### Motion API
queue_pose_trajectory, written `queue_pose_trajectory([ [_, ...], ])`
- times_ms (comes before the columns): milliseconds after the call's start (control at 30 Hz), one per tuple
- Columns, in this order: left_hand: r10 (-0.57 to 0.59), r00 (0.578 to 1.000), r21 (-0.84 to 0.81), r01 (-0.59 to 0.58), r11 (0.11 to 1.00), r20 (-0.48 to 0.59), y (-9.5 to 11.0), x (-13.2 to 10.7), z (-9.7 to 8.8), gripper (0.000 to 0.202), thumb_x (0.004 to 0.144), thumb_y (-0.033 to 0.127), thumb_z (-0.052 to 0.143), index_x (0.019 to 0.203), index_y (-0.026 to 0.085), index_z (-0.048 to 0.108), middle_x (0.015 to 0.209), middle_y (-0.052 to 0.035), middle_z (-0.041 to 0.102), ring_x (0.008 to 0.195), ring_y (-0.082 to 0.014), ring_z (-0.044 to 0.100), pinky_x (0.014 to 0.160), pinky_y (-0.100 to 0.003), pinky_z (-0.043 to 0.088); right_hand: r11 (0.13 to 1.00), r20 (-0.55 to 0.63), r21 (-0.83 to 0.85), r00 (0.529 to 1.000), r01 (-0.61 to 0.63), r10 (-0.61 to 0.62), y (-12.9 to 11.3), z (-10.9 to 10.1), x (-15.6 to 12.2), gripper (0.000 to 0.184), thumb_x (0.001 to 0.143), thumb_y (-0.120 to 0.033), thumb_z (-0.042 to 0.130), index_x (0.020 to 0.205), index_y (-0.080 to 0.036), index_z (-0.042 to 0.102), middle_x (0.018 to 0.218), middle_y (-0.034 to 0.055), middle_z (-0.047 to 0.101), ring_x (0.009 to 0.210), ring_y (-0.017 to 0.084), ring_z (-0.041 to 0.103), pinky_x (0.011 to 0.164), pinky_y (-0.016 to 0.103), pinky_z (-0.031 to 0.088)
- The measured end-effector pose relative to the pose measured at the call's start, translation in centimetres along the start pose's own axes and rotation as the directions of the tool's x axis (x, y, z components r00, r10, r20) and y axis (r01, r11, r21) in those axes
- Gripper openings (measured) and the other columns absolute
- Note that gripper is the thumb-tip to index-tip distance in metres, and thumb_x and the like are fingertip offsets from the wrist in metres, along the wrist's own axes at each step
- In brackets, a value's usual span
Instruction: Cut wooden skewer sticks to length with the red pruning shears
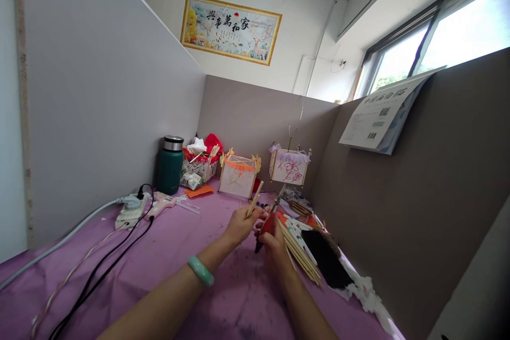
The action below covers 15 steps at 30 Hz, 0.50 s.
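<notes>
My left hand (240, 223) is closed around a short wooden stick (255, 198) that points up and away from me; a green bangle (201, 270) sits on that wrist. My right hand (272, 238) grips a red-handled tool (268, 225) whose metal tip (280, 194) reaches toward the stick. Both hands hover close together over the purple table cover (167, 255). A bundle of wooden sticks (299, 253) lies just right of my right hand.
Two small paper lanterns (238, 174) (290, 166) stand at the back, beside a red box of scraps (201, 161) and a green flask (170, 164). A glue gun (167, 203), power strip (129, 211) and cables lie left. Grey partitions wall three sides. A black object (326, 258) lies right.
</notes>
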<state>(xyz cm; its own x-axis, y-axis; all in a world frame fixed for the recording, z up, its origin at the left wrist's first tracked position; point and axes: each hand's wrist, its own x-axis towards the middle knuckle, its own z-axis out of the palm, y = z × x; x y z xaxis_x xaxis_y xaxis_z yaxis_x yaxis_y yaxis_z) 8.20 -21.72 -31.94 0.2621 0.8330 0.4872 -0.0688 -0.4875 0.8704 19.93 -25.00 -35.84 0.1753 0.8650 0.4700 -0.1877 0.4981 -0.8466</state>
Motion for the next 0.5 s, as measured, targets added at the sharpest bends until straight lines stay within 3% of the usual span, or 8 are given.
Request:
queue_pose_trajectory([
  [100, 0.019, 0.998, 0.089, -0.013, 0.996, -0.067, 0.7, 0.5, -1.5, 0.033, 0.078, 0.044, 0.053, 0.079, 0.014, 0.067, 0.072, -0.003, 0.063, 0.069, -0.0139, 0.057, 0.064, -0.024, 0.043, 0.998, -0.066, 0.044, 0.997, 0.033, -0.03, -0.6, -0.6, 0.0, 0.046, 0.058, -0.017, 0.051, 0.103, -0.023, 0.053, 0.094, 0.0011, 0.055, 0.076, 0.014, 0.053, 0.066, 0.026, 0.047],
  [233, -0.111, 0.994, 0.009, 0.111, 0.994, -0.003, 0.2, 0.7, -3.0, 0.034, 0.075, 0.047, 0.055, 0.08, 0.014, 0.061, 0.062, 0.0023, 0.055, 0.041, -0.0065, 0.04, 0.041, -0.021, 0.033, 0.994, -0.166, 0.09, 0.984, -0.054, 0.068, -0.7, -0.6, 0.0, 0.038, 0.061, -0.019, 0.052, 0.099, -0.023, 0.053, 0.084, -0.002, 0.051, 0.061, 0.01, 0.047, 0.051, 0.021, 0.041],
  [367, -0.123, 0.992, -0.132, 0.125, 0.983, 0.025, -0.7, 0.5, -3.5, 0.039, 0.074, 0.048, 0.056, 0.092, 0.013, 0.057, 0.063, 0.0046, 0.05, 0.036, -0.004, 0.035, 0.035, -0.02, 0.029, 0.966, -0.125, 0.221, 0.979, -0.131, 0.161, -0.6, -0.4, -0.1, 0.051, 0.055, -0.017, 0.049, 0.105, -0.024, 0.051, 0.087, -0.0015, 0.053, 0.063, 0.011, 0.049, 0.048, 0.022, 0.042],
  [500, -0.084, 0.996, -0.199, 0.085, 0.976, 0.015, -0.4, 1.1, -3.6, 0.04, 0.074, 0.045, 0.058, 0.099, 0.014, 0.054, 0.067, 0.0047, 0.05, 0.039, -0.0028, 0.036, 0.036, -0.019, 0.031, 0.953, -0.099, 0.236, 0.971, -0.189, 0.217, -0.7, -0.3, -0.2, 0.044, 0.059, -0.021, 0.055, 0.103, -0.023, 0.05, 0.078, -0.0031, 0.052, 0.051, 0.008, 0.044, 0.04, 0.02, 0.037],
])
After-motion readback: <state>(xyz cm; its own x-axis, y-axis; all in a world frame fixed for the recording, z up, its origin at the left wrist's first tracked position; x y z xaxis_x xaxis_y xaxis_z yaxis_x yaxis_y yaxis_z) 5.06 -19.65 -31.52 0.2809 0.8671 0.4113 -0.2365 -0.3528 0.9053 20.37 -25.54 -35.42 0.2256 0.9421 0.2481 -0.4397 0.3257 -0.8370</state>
